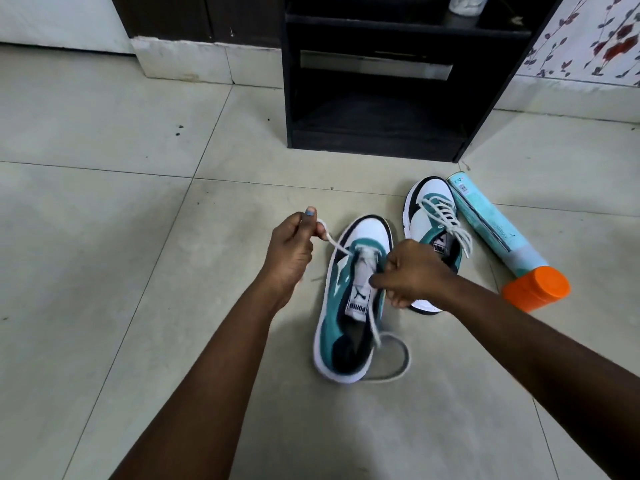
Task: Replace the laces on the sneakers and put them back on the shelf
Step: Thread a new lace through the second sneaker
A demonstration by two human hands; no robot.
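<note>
One black shelf [377,109] stands on the tiled floor [104,202], with two teal-and-white sneakers [349,306] and one orange-capped can [502,233] lying before it. The left hand [289,249] pinches one end of the near sneaker's white lace [334,244] in curled fingers, pulled out sideways. The right hand [410,273] grips the other end over the tongue; the far sneaker [434,216] is laced.

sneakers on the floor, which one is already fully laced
The far sneaker, lying beside the spray can: its white lace crisscrosses the eyelets. The near sneaker between the hands has only the lowest eyelets threaded, its lace trailing on the floor.
</note>
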